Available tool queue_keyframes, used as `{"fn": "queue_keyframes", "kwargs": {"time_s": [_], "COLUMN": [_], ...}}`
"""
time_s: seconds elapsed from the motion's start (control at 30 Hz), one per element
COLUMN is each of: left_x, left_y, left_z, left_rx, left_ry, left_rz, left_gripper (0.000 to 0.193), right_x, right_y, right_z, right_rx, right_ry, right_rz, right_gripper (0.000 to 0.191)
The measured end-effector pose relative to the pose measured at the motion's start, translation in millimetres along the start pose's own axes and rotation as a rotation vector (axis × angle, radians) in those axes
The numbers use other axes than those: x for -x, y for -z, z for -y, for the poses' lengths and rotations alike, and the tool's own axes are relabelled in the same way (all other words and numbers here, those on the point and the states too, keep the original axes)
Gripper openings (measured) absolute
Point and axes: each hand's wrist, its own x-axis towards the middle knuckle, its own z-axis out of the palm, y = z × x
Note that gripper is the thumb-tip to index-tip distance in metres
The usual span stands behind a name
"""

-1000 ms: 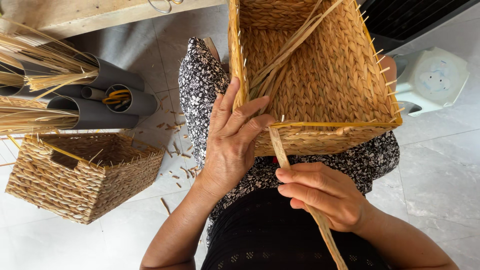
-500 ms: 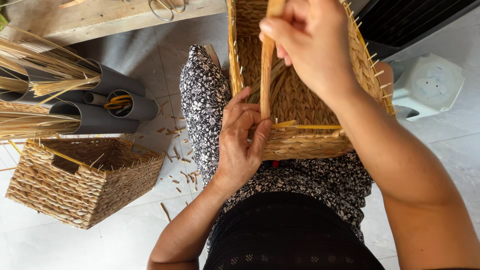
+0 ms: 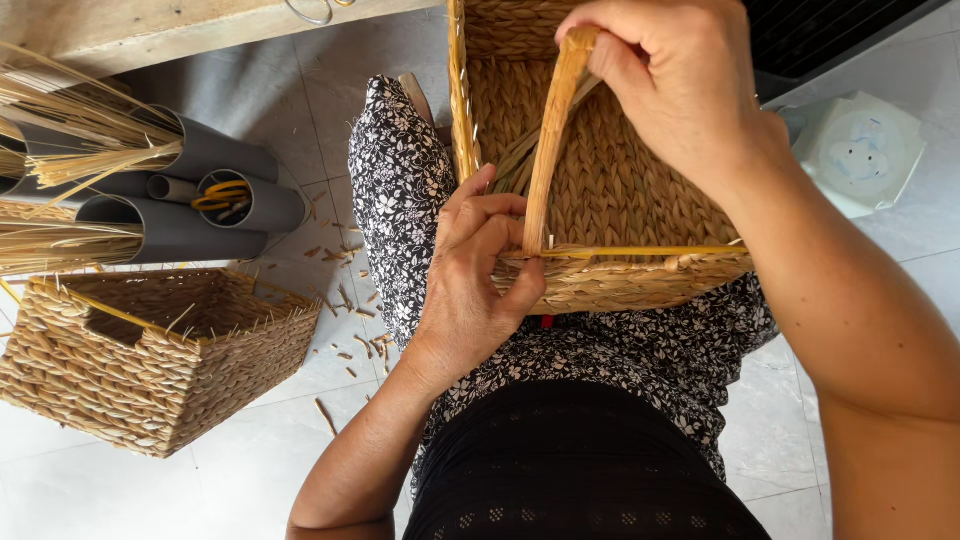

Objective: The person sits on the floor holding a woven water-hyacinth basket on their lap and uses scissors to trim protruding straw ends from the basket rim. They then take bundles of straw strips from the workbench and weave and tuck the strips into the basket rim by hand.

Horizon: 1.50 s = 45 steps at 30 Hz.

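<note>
Grey tile floor (image 3: 300, 90) littered with straw bits, and on the lap sits the half-woven basket (image 3: 610, 190), left hand (image 3: 480, 270) pinning its near rim steady while right hand (image 3: 670, 80) pinches the straw strand (image 3: 548, 150) taut upward.

Both forearms are bare, with no sleeves showing. The person wears a black top (image 3: 585, 470). Black-and-white floral trousers (image 3: 400, 180) cover the legs.
</note>
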Motion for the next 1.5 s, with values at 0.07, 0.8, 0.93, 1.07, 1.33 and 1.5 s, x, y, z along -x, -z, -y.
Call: {"fn": "queue_keyframes", "kwargs": {"time_s": [0.07, 0.8, 0.93, 1.07, 1.33, 1.5], "left_x": [1, 6, 5, 2, 0, 0], "left_y": [2, 0, 12, 10, 0, 4], "left_z": [0, 8, 10, 12, 2, 4], "left_rx": [-0.034, 0.13, 0.234, 0.147, 0.083, 0.081], "left_ry": [0.008, 0.038, 0.005, -0.009, 0.067, 0.03], "left_rz": [0.031, 0.042, 0.12, 0.065, -0.001, 0.022], "left_gripper": [0.018, 0.039, 0.035, 0.019, 0.014, 0.013], "right_x": [11, 30, 36, 38, 67, 84], "right_y": [-5, -35, -37, -30, 22, -13], "right_z": [11, 25, 23, 23, 106, 120], "right_rx": [-0.332, -0.852, -0.826, -0.595, 0.044, 0.141], "right_ry": [-0.389, -0.934, -1.011, -0.906, -0.218, -0.113], "right_rz": [0.105, 0.418, 0.53, 0.695, 0.211, 0.084], "right_gripper": [0.017, 0.024, 0.023, 0.025, 0.024, 0.024]}}
